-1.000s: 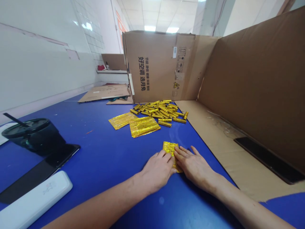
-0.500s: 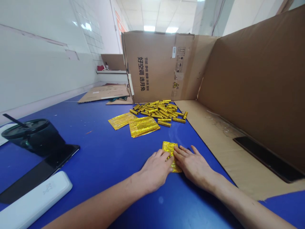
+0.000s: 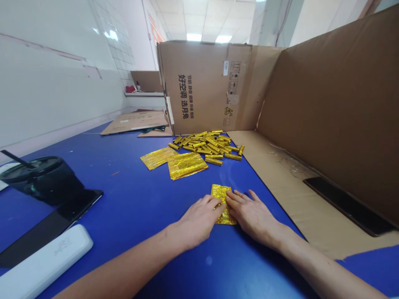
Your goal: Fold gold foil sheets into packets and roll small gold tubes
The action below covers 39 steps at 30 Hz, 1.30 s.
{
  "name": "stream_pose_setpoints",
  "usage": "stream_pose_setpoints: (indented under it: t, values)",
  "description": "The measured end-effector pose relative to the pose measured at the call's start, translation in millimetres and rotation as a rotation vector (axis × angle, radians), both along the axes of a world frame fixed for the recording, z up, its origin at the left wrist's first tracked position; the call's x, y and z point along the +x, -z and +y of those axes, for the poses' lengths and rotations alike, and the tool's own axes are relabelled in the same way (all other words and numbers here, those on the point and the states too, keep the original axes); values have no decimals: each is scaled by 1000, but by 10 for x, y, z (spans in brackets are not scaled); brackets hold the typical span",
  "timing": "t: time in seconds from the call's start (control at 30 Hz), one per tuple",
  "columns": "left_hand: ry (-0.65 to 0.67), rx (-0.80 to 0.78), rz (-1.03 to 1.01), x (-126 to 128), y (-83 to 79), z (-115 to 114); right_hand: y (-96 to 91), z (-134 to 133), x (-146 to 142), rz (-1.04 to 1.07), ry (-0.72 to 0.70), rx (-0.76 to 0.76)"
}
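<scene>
A small folded sheet of gold foil paper (image 3: 217,191) lies flat on the blue table (image 3: 140,207) in front of me. My left hand (image 3: 198,221) is at its left side, fingers bent and close together with the tips on the paper; part of the sheet is hidden under them. On the right part of the same sheet rests my right hand (image 3: 251,215), palm down, fingers stretched out and one digit spread away. Farther off lie two flat stacks of gold foil sheets (image 3: 187,165), slightly overlapping, and behind them a heap of rolled gold foil tubes (image 3: 209,145).
At the left stand a dark cup (image 3: 40,176) with a straw, a black phone-like slab (image 3: 37,234) and a white rounded case (image 3: 46,263). Cardboard walls (image 3: 205,87) rise behind and to the right. A dark flat object (image 3: 346,205) lies on cardboard at the right.
My left hand has shifted slightly back to the left over the foil sheet, uncovering a little more of it. The right hand stays in place; the view has moved slightly.
</scene>
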<state>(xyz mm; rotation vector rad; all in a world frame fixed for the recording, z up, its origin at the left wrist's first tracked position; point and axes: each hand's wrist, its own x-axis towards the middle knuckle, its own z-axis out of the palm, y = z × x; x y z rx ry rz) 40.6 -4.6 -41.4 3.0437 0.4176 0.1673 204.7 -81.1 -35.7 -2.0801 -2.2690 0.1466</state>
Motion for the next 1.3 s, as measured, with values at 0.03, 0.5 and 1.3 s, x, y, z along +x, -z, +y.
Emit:
stream_pose_setpoints:
  t: [0.03,0.5,1.3]
  values:
    - [-2,0,-2,0,2,-2,-22,-11,2,31,2,-10]
    - [14,4,-9,3,0,-7,11,-2,14,119,107,-107]
    - [23,-5,-19,-22,-47,-39,-87,-44,205,139,-47,-102]
